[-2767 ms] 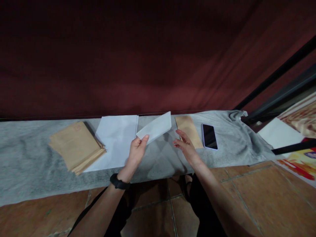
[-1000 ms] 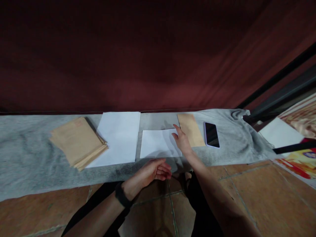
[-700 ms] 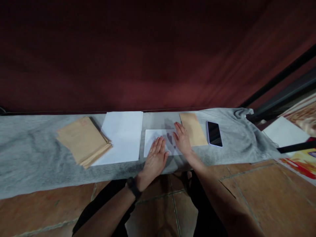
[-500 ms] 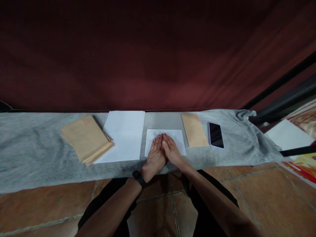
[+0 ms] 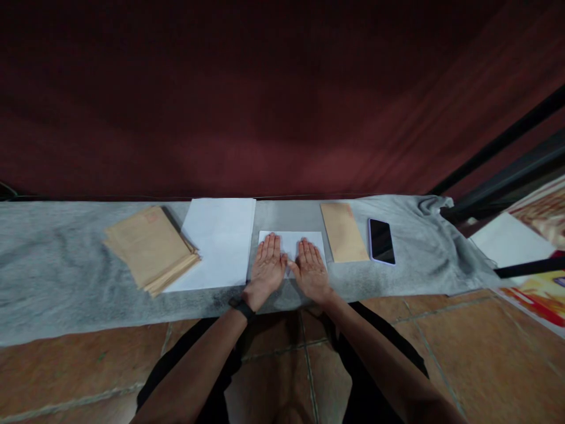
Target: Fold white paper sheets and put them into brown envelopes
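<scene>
Left hand [image 5: 268, 270] and right hand [image 5: 311, 274] lie flat, outstretched, on the white paper [image 5: 289, 240].

Single head-worn view, looking forward and down from above. Grey-draped table [image 5: 62, 271] near, across mid-frame; dark red backdrop [image 5: 282, 106] fills upper part, tiled floor [image 5: 477, 347] below.

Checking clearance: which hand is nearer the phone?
Right. The right hand lies left of the phone, with one brown envelope between them; the left hand is beyond the right hand, farther away.
</scene>
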### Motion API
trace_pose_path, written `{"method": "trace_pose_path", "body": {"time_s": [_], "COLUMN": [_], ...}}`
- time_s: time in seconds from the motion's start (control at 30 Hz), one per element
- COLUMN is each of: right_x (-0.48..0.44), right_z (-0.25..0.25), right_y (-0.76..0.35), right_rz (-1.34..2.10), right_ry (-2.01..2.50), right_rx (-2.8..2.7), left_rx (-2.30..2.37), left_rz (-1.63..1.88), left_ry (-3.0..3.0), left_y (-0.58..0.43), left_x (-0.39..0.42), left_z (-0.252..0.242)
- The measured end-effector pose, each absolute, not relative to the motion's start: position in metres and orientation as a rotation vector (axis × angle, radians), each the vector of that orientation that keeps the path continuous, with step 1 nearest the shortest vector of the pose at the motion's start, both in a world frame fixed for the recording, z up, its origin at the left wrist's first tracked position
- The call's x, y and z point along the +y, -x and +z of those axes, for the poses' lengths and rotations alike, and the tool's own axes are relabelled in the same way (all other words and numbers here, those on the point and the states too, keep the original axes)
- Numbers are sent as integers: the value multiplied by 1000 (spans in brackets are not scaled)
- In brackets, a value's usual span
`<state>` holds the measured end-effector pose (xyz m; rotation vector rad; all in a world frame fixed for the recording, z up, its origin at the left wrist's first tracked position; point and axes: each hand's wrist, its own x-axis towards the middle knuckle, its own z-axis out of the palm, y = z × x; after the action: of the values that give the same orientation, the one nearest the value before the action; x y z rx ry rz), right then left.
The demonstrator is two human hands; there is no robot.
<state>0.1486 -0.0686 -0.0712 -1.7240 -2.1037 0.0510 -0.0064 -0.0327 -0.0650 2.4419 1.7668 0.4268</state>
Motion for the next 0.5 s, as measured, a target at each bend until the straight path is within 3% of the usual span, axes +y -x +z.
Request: {"method": "trace_pose_path", "body": {"time_s": [0.5], "right_x": [-84], "right_z": [-72], "right_y": [-167], "right_rz": [55], "right_ry": [1806], "right_rx": [-1966], "left_rx": [1964], "left_rz": [650], "left_ry": [-2287], "left_y": [12], "left_x": [-41], "left_z": [-65]}}
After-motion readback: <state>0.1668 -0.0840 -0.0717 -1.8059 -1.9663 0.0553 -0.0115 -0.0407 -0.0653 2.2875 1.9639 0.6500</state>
